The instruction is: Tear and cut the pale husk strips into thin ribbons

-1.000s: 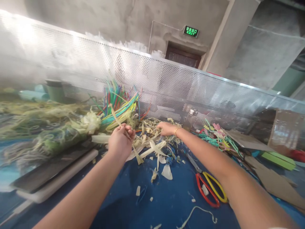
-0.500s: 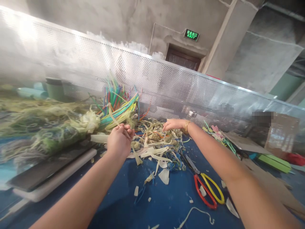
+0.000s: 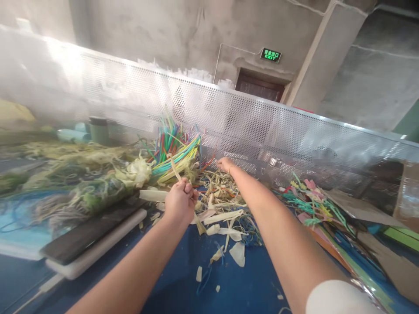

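My left hand [image 3: 181,199] is closed in a fist on a pale yellow strip [image 3: 173,168] that sticks up out of it, above a blue table [image 3: 183,283]. My right hand [image 3: 225,164] reaches far forward over a heap of pale strip scraps [image 3: 219,194], close to the perforated metal screen [image 3: 248,122]; its fingers point away and I cannot make out their state. A bundle of coloured plastic strips [image 3: 173,148] fans up just left of the right hand.
A dark slab on a white board [image 3: 94,242] lies at the left. Piles of pale and green strips [image 3: 81,183] cover the left side. Woven coloured pieces [image 3: 310,205] and cardboard [image 3: 360,209] lie at the right. A green cup [image 3: 98,130] stands at the back.
My right hand has moved forward and left from the scrap heap toward the screen. The view has shifted, so the red and yellow scissors are out of sight. The left fist stays closed.
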A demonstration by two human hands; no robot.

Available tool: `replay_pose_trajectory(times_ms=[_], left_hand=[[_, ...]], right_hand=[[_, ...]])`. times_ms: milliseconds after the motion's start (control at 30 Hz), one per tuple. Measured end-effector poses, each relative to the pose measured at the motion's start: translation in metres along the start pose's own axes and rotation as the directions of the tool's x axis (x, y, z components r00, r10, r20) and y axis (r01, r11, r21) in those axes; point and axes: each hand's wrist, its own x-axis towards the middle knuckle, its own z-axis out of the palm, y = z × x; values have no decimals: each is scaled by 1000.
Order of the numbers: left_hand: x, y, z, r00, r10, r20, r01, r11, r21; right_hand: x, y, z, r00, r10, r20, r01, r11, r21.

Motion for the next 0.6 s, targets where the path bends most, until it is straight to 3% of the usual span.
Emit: replay_pose_trajectory(times_ms=[67, 133, 233, 300, 367, 433, 500, 533, 600], left_hand=[[0, 0, 0, 1000, -10, 1, 10, 1000, -12], [-1, 0, 0, 1000, -20, 17, 20, 999, -25], [-2, -1, 1, 999, -35, 40, 36, 999, -33], [-2, -2, 1, 998, -52, 47, 53, 998, -21], [-2, -5, 0, 992, -98, 77, 97, 995, 25], [-2, -9, -3, 970, -203, 134, 183, 972, 148], [1, -15, -8, 933, -318, 170, 243, 903, 355], [3, -18, -10, 925, -337, 173, 225, 855, 467], [6, -23, -14, 966, -178, 188, 24, 785, 619]], right_hand=[[7, 6, -19, 992, 47, -115, -37, 996, 87], [8, 12, -42, 958, 112, -264, -33, 958, 285], [-7, 20, -74, 859, 278, -430, 158, 655, 739], [-26, 23, -89, 813, 330, -480, 296, 475, 828], [-47, 26, -101, 772, 350, -530, 384, 408, 828], [-65, 26, -113, 777, 328, -537, 411, 382, 828], [-80, 24, -124, 820, 273, -503, 395, 366, 843], [-86, 21, -129, 839, 247, -484, 388, 353, 852], [-98, 12, -136, 855, 221, -468, 397, 302, 867]])
